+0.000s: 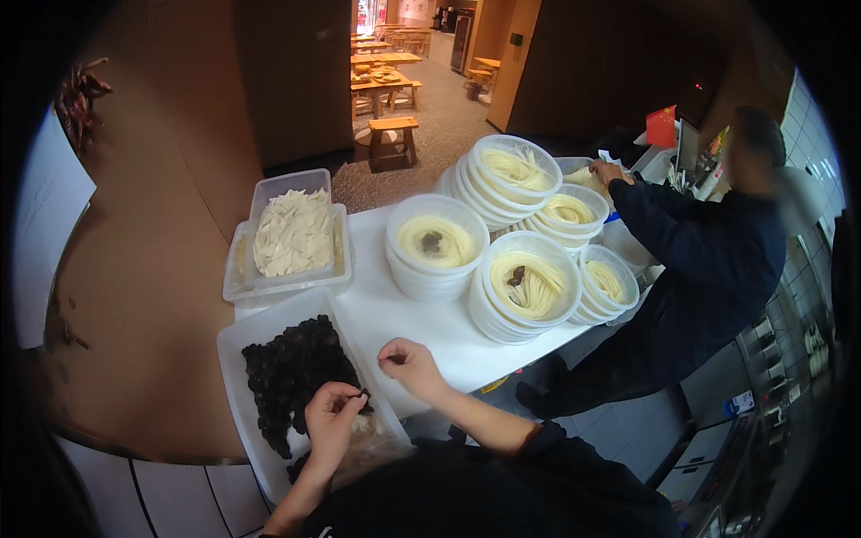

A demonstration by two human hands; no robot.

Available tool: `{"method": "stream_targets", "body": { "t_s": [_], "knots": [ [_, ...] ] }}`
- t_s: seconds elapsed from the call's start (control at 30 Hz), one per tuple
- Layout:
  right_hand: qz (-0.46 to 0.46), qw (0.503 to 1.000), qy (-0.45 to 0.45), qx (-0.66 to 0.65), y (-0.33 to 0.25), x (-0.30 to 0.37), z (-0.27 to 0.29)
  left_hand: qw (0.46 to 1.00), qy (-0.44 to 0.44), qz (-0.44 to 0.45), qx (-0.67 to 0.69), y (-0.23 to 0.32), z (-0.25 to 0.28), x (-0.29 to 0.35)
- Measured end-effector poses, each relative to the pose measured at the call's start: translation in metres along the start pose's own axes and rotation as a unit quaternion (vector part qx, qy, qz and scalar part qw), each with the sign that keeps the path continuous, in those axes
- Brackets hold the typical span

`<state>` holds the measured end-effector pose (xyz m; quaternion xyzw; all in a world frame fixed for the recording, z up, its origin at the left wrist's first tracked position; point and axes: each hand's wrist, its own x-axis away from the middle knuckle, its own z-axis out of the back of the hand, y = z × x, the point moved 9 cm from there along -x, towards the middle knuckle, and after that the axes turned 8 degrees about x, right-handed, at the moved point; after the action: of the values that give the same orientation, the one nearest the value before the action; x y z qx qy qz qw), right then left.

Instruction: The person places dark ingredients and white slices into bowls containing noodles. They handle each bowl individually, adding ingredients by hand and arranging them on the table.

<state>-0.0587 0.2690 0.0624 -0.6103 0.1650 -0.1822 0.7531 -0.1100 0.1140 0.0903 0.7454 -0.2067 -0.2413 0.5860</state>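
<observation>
Wearer's dark-clothed torso (484, 489) closest, filling bottom centre. White table (363, 300) spans the middle. Co-worker in dark clothing (717, 242) stands at right, one hand (612, 172) by the bowls at the table's far end.

Translucent tub (233, 372) at the table's near-left side; crumpled clear plastic (384, 451) at its near-right corner. Heap of dark crinkled pieces (291, 372) inside the tub, covering much of the bottom. Stacked round bowls to the right: back stack (516, 166), front-left stack (429, 273), front-centre stack (502, 318), more beside them, pale noodle-like strands in the tops. Smaller tub (268, 192) beyond the dark heap, piled with pale flat sheets (291, 233).

Left hand (330, 421) above the tub's right part, thumb and fingers closed on one dark piece (363, 395). Right hand (413, 369) just right of the tub, over the table, fingertips pinched on a small dark bit (395, 360). Dark clumps also on strands: front-left bowl (432, 241), front-centre bowl (516, 276).
</observation>
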Motion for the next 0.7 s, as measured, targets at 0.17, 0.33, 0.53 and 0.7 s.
{"method": "stream_targets", "body": {
  "t_s": [0.17, 0.33, 0.53, 0.7],
  "knots": [
    [-0.227, 0.842, -0.18, -0.454, 0.035, 0.018, -0.037, 0.934, -0.09, -0.257, -0.233, 0.057, -0.05, -0.012],
    [-0.228, 0.796, -0.102, -0.552, 0.026, 0.035, -0.022, 0.851, -0.195, -0.331, -0.358, 0.061, -0.105, -0.017],
    [-0.123, 0.954, 0.18, -0.204, 0.023, 0.058, 0.145, 0.962, -0.116, -0.169, -0.182, 0.014, -0.1, -0.124],
    [-0.15, 0.805, 0.489, 0.3, -0.007, 0.113, 0.336, 0.974, -0.049, 0.123, -0.185, -0.056, -0.096, -0.243]
  ]
}}
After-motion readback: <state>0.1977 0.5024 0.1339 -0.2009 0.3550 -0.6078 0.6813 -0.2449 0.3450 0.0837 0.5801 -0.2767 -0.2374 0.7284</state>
